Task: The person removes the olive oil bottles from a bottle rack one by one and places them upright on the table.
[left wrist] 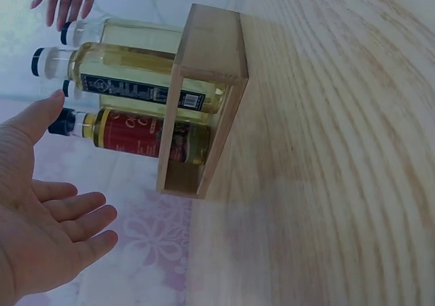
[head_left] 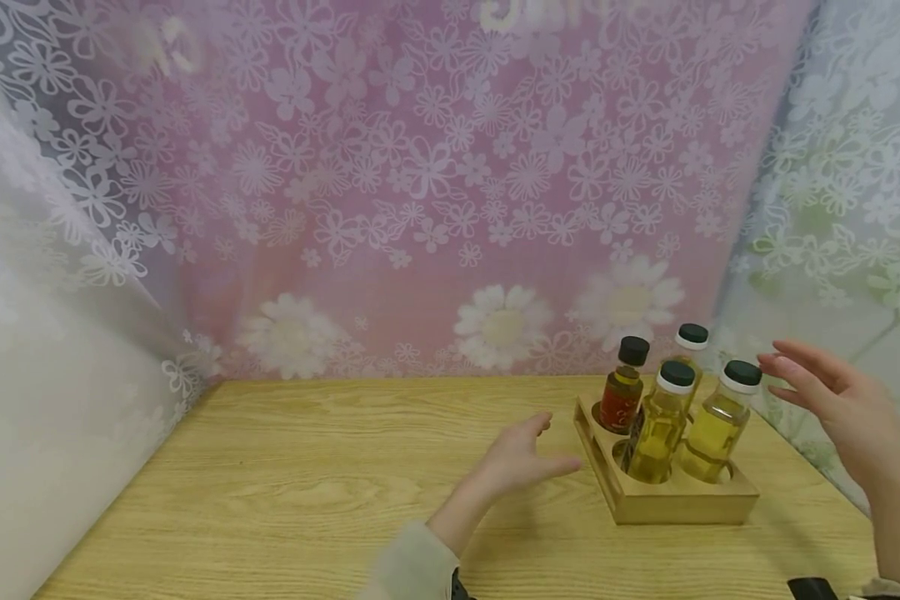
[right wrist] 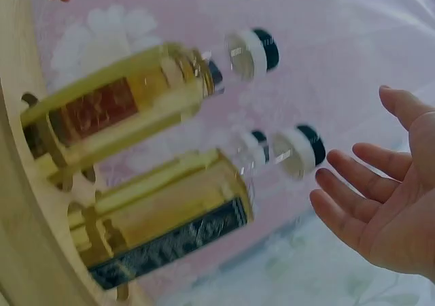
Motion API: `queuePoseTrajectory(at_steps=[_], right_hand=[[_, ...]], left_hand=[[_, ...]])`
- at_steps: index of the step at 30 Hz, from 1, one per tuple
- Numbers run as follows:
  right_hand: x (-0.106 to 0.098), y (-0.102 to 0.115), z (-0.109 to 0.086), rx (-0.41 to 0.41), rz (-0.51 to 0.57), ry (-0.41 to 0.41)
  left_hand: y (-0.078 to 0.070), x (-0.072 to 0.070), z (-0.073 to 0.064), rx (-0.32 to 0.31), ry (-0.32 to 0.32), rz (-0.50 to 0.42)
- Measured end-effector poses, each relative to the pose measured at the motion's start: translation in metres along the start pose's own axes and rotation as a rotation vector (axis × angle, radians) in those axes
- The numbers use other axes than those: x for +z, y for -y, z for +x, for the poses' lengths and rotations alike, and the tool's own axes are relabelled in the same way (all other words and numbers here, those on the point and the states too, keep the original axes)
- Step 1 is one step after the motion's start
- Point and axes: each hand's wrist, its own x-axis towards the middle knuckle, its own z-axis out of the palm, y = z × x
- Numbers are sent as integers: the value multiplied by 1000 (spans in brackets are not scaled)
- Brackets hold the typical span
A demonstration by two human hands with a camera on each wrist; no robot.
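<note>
A wooden bottle rack (head_left: 678,508) stands at the right of the table with several oil bottles upright in its round holes. One small bottle (head_left: 621,402) has a black cap and a red label. The front bottle (head_left: 658,433), the right bottle (head_left: 715,425) and the back bottle (head_left: 692,337) hold yellow oil under dark green and white caps. My left hand (head_left: 521,454) is left of the rack, apart from it, thumb and fingers spread, palm bare in the left wrist view. Close beside the right bottle's cap, my right hand (head_left: 843,404) has its fingers extended and holds nothing.
The wood-grain table (head_left: 307,467) stretches left of the rack. A pink flowered curtain (head_left: 435,208) hangs along its back edge, with pale cloth (head_left: 52,333) at the left and a flowered sheet (head_left: 855,208) at the right, close behind the right hand.
</note>
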Motion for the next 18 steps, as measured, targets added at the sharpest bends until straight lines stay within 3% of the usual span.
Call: queuePoseTrajectory(at_steps=[4, 9, 11, 18], right_hand=[[-9, -19, -2, -8, 51, 25], [-18, -49, -6, 61, -42, 87], [-19, -59, -7, 80, -29, 122], [-19, -92, -15, 190, -121, 237]], left_hand=[[-1, 8, 5, -16, 8, 12], [-6, 18, 12, -53, 13, -24], [-7, 22, 14, -60, 17, -35], [-6, 44, 25, -59, 59, -32]])
